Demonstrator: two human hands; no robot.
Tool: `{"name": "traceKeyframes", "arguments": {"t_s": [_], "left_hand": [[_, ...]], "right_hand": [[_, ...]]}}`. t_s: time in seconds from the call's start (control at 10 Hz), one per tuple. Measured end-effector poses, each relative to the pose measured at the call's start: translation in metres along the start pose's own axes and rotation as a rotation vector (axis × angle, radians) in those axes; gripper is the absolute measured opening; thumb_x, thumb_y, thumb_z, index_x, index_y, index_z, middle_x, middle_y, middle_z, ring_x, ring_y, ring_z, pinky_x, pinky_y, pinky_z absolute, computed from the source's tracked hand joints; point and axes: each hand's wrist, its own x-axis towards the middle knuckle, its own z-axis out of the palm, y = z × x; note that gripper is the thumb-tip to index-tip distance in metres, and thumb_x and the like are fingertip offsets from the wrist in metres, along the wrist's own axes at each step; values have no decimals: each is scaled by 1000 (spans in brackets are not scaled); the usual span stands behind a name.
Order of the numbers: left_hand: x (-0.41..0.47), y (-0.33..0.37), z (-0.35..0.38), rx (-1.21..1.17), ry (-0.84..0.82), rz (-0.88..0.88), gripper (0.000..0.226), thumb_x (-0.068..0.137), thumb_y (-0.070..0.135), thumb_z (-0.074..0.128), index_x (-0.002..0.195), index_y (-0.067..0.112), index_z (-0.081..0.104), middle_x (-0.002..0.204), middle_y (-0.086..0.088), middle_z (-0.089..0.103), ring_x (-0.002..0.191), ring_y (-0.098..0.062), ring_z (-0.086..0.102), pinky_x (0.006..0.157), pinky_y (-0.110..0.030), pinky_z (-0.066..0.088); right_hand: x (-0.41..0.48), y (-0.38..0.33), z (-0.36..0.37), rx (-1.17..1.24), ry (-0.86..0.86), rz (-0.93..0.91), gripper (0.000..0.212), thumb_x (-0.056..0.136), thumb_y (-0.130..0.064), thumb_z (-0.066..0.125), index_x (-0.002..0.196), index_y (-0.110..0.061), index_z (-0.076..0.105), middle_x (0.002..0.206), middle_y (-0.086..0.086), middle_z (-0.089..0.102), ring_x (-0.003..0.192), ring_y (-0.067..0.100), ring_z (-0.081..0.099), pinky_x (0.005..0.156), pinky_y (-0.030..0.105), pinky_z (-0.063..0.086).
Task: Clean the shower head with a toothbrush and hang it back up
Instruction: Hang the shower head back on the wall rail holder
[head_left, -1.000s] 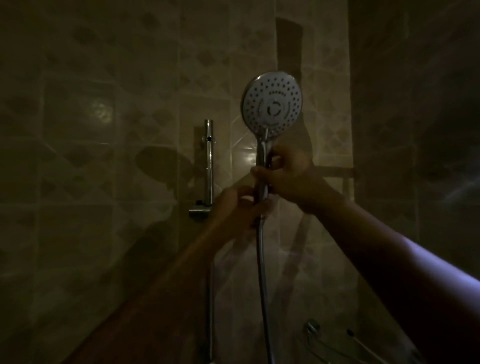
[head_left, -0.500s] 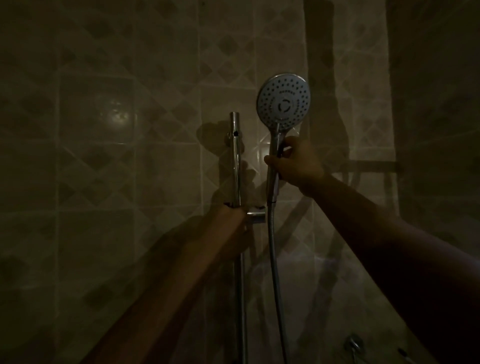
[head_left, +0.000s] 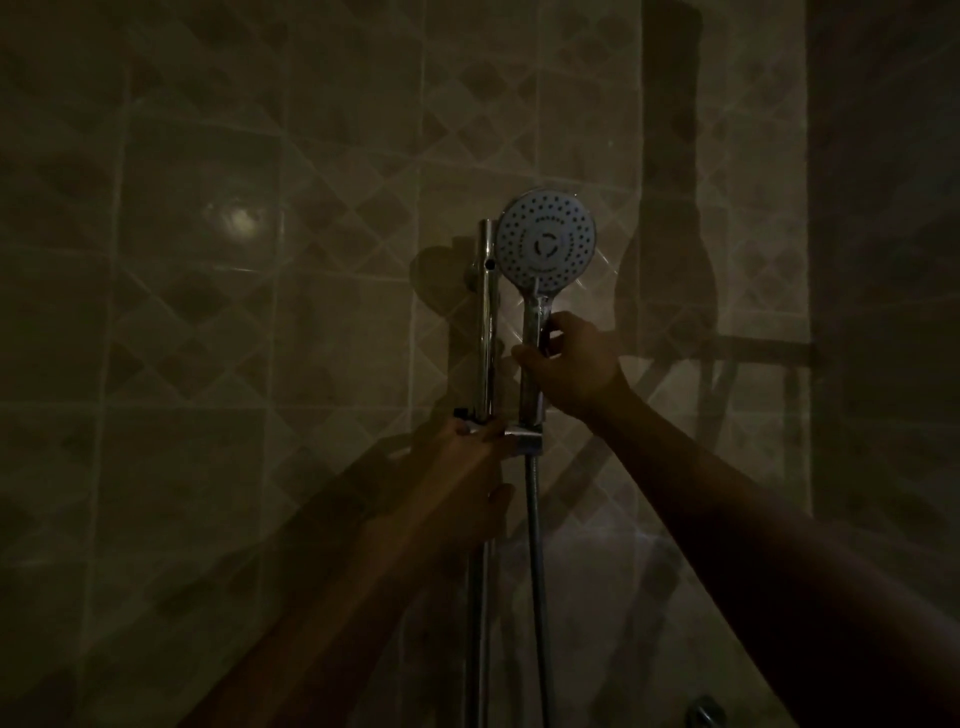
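Shower head upright, round perforated face toward the camera, just right of the top of the vertical chrome rail on the tiled wall. Handle base sits at or in the chrome holder on the rail; cannot tell if fully seated. Right hand grips the handle below the face, fingers wrapped round it, thumb in front. Left hand blurred, curled round the rail at the holder, fingertips touching the bracket; tightness of that grip unclear. Metal hose hangs straight down from the holder, beside the rail. Scene dim; shadows of arms and head on the tiles. Tap fitting at lower right edge.
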Motion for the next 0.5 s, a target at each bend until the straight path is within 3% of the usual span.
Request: {"name": "traceKeyframes", "arguments": {"t_s": [0.1, 0.2, 0.3, 0.4, 0.5], "left_hand": [[1, 0, 0, 68, -15, 10, 56, 87, 37, 55, 143, 34, 53, 150, 6, 53, 129, -26, 51, 111, -44, 40], [1, 4, -4, 52, 1, 36, 55, 89, 34, 59, 143, 36, 52, 152, 6, 51, 131, -27, 51, 111, -44, 41], [-2, 9, -9, 43, -8, 27, 54, 91, 33, 61, 144, 38, 50, 152, 8, 49, 135, -23, 48, 114, -43, 38], [-6, 14, -13, 51, -58, -43, 59, 95, 33, 58, 151, 33, 42, 159, 6, 39, 144, -20, 36, 119, -42, 31], [-24, 14, -4, 5, -213, -43, 45, 104, 30, 49, 147, 17, 46, 141, 1, 52, 122, -7, 57, 106, -27, 43]], "right_hand": [[-3, 2, 3, -9, 15, -19, 40, 91, -33, 70, 122, -11, 59, 110, 9, 68, 99, 26, 69, 87, 49, 59], [-7, 3, 4, 24, 36, -19, 33, 91, -32, 71, 115, -12, 60, 100, 10, 70, 92, 26, 70, 84, 48, 60], [-11, 2, 5, 20, 25, 2, 37, 94, -32, 68, 121, -9, 58, 106, 13, 70, 96, 27, 70, 87, 47, 59], [-12, 4, 5, 59, -40, 30, 39, 95, -32, 66, 125, -9, 57, 114, 14, 70, 96, 23, 69, 82, 36, 59], [-25, 3, -4, 137, -90, 96, 48, 94, -32, 67, 134, -9, 53, 118, 12, 69, 84, 7, 66, 66, 16, 51]]}}
